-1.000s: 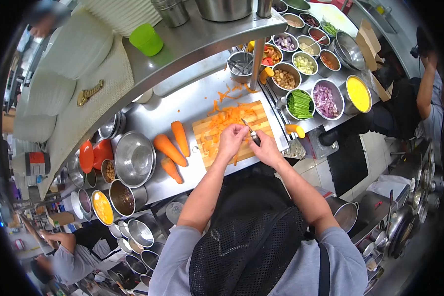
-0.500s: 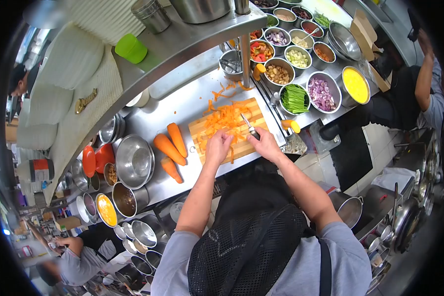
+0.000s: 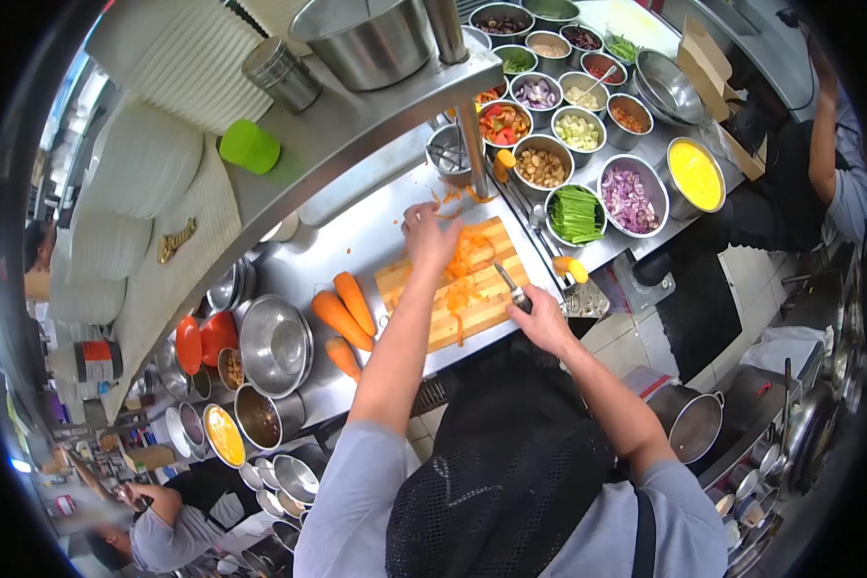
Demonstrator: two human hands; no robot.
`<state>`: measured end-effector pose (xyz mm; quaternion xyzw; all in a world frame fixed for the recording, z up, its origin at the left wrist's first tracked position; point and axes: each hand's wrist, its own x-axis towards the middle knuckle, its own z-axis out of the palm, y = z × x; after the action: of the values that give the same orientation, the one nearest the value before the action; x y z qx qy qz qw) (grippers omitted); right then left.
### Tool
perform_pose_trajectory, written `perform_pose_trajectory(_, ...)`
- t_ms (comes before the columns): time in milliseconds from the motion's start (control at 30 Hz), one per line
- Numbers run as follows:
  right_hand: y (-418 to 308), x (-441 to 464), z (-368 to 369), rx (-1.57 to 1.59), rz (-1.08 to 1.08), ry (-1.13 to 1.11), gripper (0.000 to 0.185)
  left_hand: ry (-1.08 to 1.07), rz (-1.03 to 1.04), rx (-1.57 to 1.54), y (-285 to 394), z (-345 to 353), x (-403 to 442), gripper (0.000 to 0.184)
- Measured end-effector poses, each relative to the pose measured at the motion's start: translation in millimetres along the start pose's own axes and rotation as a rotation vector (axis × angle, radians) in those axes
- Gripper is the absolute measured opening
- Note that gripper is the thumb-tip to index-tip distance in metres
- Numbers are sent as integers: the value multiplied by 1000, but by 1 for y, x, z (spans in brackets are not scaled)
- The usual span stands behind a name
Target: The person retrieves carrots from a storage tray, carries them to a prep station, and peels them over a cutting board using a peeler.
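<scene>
My right hand [image 3: 541,320] is wrapped round the dark handle of a peeler [image 3: 508,280], its metal end pointing up and left over the wooden cutting board [image 3: 443,334]. Over the board's far left edge, my left hand [image 3: 432,236] is bent down with its fingers curled round carrot peels; the fingertips are partly hidden. Orange carrot peels [image 3: 467,258] lie loose across the middle of the board, and a few more are on the steel counter beyond it. Several whole carrots [image 3: 340,320] rest on the counter left of the board.
Steel bowls with chopped greens [image 3: 576,214], red onion [image 3: 630,202] and yellow liquid [image 3: 695,175] stand to the right. Stacked metal bowls [image 3: 275,345] sit at left. A steel shelf [image 3: 356,130] overhangs the counter. Other people are at both sides.
My left hand has moved forward across the board, and the peels on its left side have been cleared from there. My right hand has shifted slightly right and nearer me, still holding the peeler.
</scene>
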<state>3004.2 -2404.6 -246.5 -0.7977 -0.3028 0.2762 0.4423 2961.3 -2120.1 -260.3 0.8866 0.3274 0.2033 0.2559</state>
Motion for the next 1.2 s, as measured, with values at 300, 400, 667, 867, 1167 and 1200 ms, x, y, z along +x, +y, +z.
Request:
perform_pose_trajectory(300, 30, -68, -29, 133, 175, 101, 32, -92, -369, 232, 30, 83, 45, 73)
perform_pose_trajectory(400, 43, -73, -33, 136, 236, 107, 31, -74, -331, 233, 34, 79, 47, 59)
perform_pose_trajectory(667, 22, -72, -40, 41, 106, 56, 31, -62, 47, 14, -16, 99, 63, 29)
perform_pose_trajectory(867, 23, -77, -39, 63, 127, 20, 29, -241, -51, -108, -7, 13, 32, 25)
perform_pose_trajectory(1167, 16, -44, -34, 120, 25, -56, 33, -437, 382, 154, 8, -74, -89, 29)
perform_pose_trajectory(1200, 15, -41, -35, 120, 26, -62, 33, -437, 377, 154, 17, -79, -83, 29)
